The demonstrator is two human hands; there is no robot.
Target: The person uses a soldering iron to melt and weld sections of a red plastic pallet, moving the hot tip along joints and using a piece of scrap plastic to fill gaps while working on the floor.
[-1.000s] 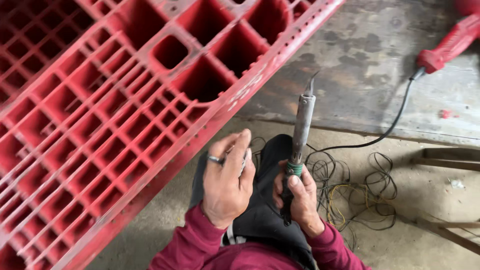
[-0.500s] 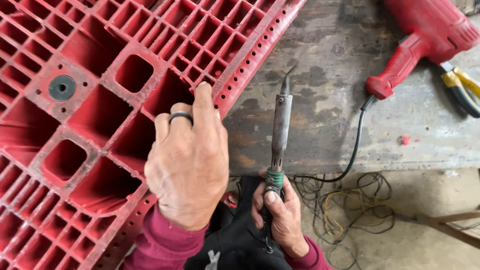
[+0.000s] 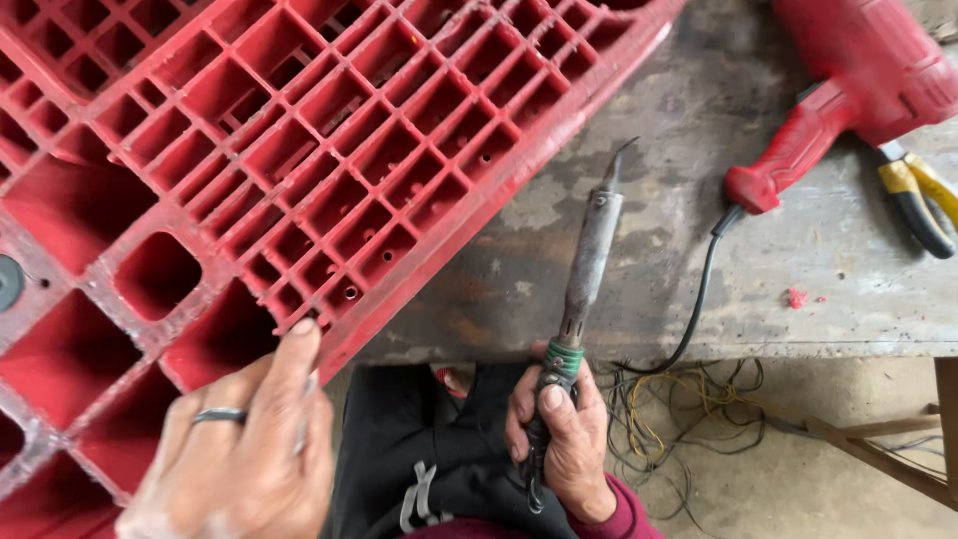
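Note:
A big red plastic pallet with a grid of ribs lies tilted over the worn workbench. My left hand, with a ring on one finger, rests on the pallet's near edge, fingers spread and index fingertip touching a rib. My right hand grips the dark handle of a soldering iron. The iron's grey shaft points up and away over the bench, its bent tip close to the pallet's edge but apart from it.
A red power tool lies at the bench's far right, its black cord dropping over the front edge. Yellow-handled pliers lie beside it. Tangled wires sit on the floor next to a wooden frame.
My left hand slid from the middle of the pallet down to its near edge. The view shifted and the pallet sits lower left. The soldering iron stayed upright in my right hand.

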